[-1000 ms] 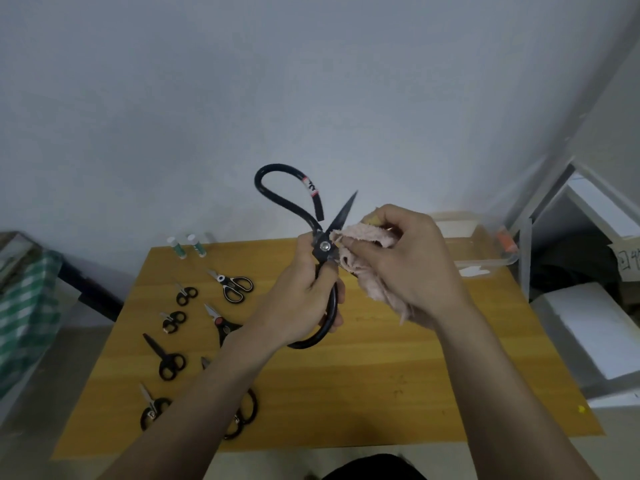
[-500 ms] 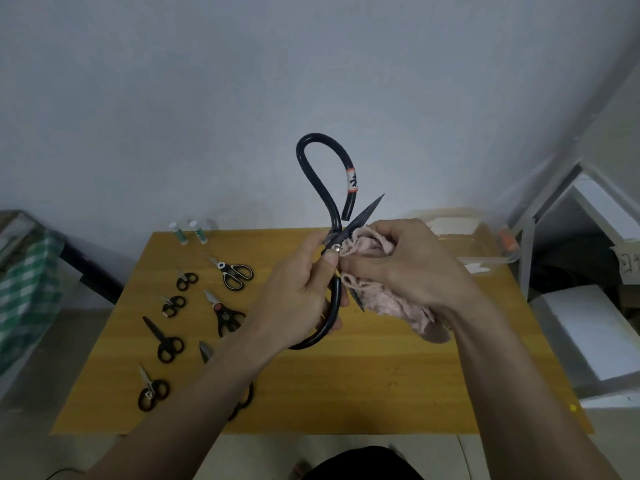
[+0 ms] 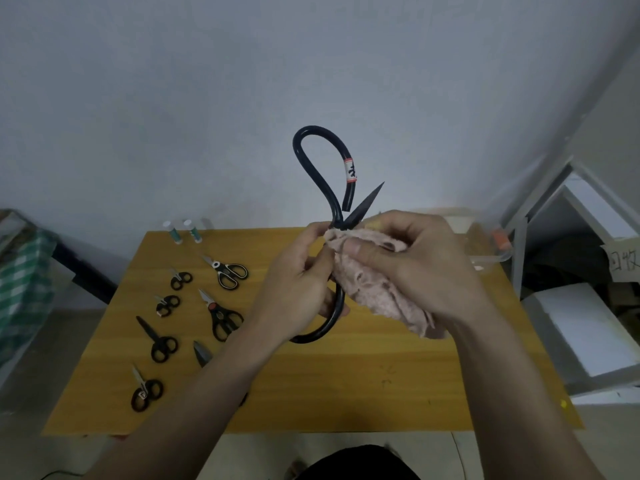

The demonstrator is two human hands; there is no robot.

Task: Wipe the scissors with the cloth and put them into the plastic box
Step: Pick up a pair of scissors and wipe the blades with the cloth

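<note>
Table: wooden table [image 3: 346, 386] in front of the person, against a pale wall; both hands work above its middle.
Left hand: left hand [image 3: 294, 285] curled round the lower handle loop of the big black scissors [image 3: 313, 168], which are held up open, one loop high, one blade tip pointing up and right.
Right hand: right hand [image 3: 419, 268] clenched on the pink cloth [image 3: 374, 289], pinching it against the pivot and blade root.
Risk, blade: I'd worry the cloth fingers slide along an open edge; the bare tip sits just above the knuckles.
Risk, grip: one loop alone is held, so the blades could swing shut on the cloth or a finger.
Waiting pairs: smaller scissors [image 3: 228, 273] lie in rows at table left, likely unwiped.
Box: plastic box [image 3: 485, 244] at the far right edge, mostly hidden behind the right hand; a blind reach could knock it.
</note>
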